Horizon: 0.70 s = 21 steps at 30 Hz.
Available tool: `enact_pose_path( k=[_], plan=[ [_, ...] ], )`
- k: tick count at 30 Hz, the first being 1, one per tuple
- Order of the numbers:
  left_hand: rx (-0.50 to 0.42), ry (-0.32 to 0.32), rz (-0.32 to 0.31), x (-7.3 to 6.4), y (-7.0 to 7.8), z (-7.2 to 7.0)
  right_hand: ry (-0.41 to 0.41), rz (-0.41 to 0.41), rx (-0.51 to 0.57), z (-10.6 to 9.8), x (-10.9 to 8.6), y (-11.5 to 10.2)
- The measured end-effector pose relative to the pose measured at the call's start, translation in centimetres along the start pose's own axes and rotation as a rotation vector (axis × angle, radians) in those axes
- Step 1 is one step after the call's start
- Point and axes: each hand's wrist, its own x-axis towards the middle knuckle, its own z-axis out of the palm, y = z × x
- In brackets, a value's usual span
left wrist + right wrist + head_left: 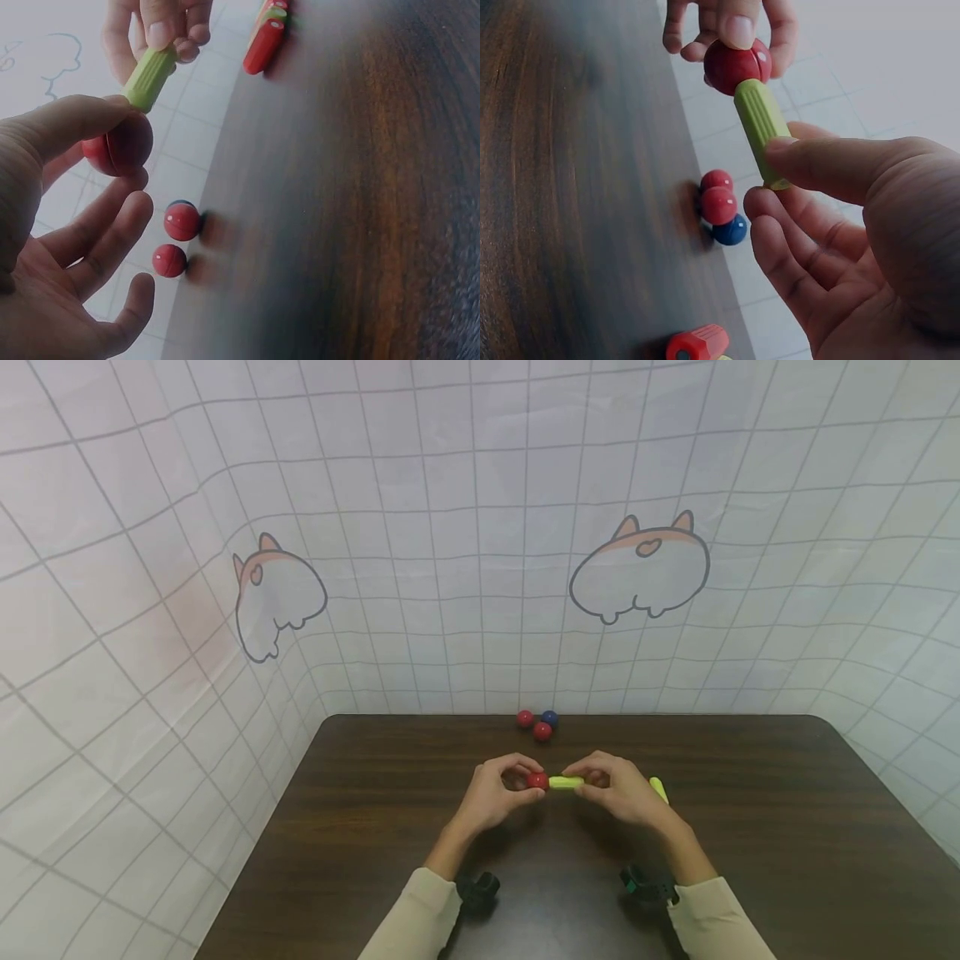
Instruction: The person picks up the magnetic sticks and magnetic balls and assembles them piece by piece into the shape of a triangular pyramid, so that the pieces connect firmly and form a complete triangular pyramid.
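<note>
Pinched between my left hand's thumb and fingers is a red ball with a seam round it. My right hand holds a yellow-green ridged stick by its right end, using thumb and fingertips. In the right wrist view, the other end of this stick meets the ball. Both hands are above the dark table. Behind them, close to the back edge, two more red balls and a blue ball lie grouped together.
Beside the right hand lies another yellow-green stick, partly hidden by that hand. A red stick lies on the dark wooden table in the left wrist view. A white gridded curtain hangs behind the table.
</note>
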Motion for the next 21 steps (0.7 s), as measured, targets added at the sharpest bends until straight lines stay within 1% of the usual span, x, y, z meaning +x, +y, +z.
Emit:
enact_pose_path(
  k=[5, 9, 14, 18, 21],
  plan=[
    [-0.002, -0.022, -0.003, 0.0, -0.1, -0.1, 0.026, 0.006, -0.017, 0.2, 0.1, 0.0],
    [0.014, -0.078, 0.003, -0.1, -0.2, -0.2, 0.023, 0.007, -0.004, 0.5, 0.1, -0.1],
    [0.041, -0.144, 0.002, -0.2, -0.7, -0.1, 0.01, -0.012, 0.017, 1.0, 0.1, 0.1],
    [0.055, -0.185, -0.022, -0.2, -0.8, 0.1, 0.025, -0.025, -0.002, 1.2, 0.2, 0.3],
    [0.054, -0.207, -0.037, -0.3, -0.7, 0.1, 0.023, -0.023, 0.003, 1.3, 0.3, 0.3]
  ],
)
